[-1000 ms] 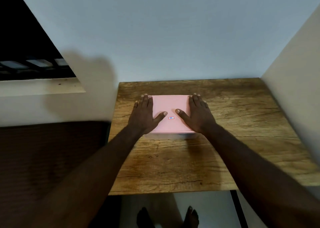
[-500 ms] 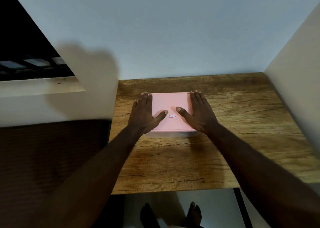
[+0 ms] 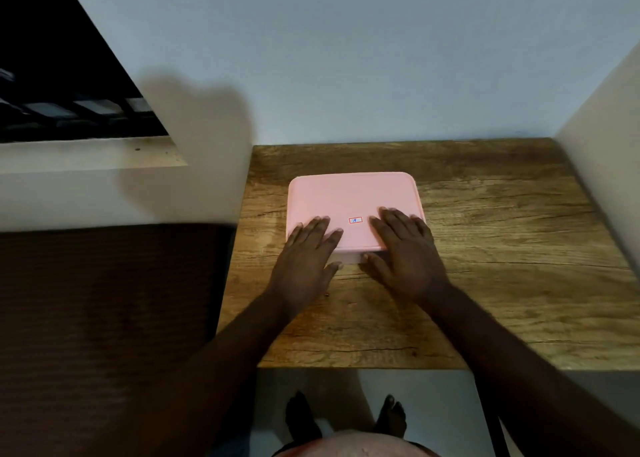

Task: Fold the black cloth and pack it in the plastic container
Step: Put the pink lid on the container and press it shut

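Note:
A plastic container with a pink lid (image 3: 349, 196) sits shut on the wooden table (image 3: 502, 248), near the back. A small red-framed label (image 3: 355, 220) is stuck on the lid. My left hand (image 3: 306, 259) lies flat over the lid's near left corner, fingers spread. My right hand (image 3: 403, 252) lies flat over the near right corner, its thumb against the container's front wall. Neither hand holds anything. The black cloth is not visible; the lid hides the inside.
The table stands against a pale wall (image 3: 346, 58) at the back and another wall (image 3: 602, 137) on the right. A dark brown surface (image 3: 104, 300) lies left of the table. My bare feet (image 3: 346, 418) show below the table's front edge.
Both hands have slid back toward me, from the middle of the lid to its near edge. The far part of the lid is now uncovered.

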Motion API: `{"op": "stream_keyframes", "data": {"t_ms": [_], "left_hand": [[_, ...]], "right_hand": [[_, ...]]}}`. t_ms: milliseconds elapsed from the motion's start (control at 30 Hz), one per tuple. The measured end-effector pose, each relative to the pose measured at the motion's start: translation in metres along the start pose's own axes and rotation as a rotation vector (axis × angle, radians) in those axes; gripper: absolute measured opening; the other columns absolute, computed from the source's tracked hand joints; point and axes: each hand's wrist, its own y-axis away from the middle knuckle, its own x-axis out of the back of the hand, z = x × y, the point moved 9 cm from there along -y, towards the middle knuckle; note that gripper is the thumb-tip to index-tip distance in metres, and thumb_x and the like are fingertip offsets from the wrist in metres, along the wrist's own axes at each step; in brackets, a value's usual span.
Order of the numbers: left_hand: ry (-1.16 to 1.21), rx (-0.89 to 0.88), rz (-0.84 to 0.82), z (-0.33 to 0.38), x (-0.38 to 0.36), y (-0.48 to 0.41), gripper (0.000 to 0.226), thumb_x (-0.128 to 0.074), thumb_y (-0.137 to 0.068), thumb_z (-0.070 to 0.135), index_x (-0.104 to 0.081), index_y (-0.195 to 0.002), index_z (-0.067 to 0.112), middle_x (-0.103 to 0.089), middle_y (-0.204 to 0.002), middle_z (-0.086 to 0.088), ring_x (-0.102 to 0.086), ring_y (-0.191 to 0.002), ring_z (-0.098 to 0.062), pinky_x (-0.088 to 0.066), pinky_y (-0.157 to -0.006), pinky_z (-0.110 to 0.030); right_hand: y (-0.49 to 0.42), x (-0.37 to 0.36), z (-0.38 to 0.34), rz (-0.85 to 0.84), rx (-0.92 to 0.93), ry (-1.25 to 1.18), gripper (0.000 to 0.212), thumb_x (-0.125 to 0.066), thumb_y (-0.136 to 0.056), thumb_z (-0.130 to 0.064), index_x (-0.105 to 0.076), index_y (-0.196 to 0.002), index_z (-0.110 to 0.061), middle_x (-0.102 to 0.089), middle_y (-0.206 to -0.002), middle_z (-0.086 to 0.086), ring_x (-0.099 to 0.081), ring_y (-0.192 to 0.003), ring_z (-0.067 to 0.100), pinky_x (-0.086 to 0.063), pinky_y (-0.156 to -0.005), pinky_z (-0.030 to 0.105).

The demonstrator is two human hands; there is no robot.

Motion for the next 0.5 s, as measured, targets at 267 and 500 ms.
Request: {"op": "stream_keyframes", "data": {"t_ms": [267,500], "left_hand": [[0.027,0.149,0.170,-0.056,0.021,-0.021,0.043,-0.060,-0.092,0.008,-0.057,-0.134,0.019,-0.049,-0.145,-0.013,-0.043,-0.134,-0.032,-0.029,-0.113,-0.041],[0.085,0.185,0.201,-0.118,0.027,-0.059,0.041,-0.060,-0.090,0.002,-0.062,-0.129,0.013,-0.052,-0.140,-0.020,-0.046,-0.131,-0.038,-0.035,-0.109,-0.044]], "right_hand": [[-0.056,-0.008,-0.005,-0.098,0.065,-0.075,0.070,-0.058,-0.092,-0.041,-0.031,-0.152,-0.017,-0.024,-0.162,0.009,-0.017,-0.150,0.025,-0.006,-0.120,0.047],[-0.124,-0.015,-0.021,-0.151,0.123,-0.100,0.077,-0.070,-0.087,-0.028,-0.032,-0.152,-0.014,-0.023,-0.161,0.015,-0.015,-0.150,0.028,-0.009,-0.120,0.047]]}}
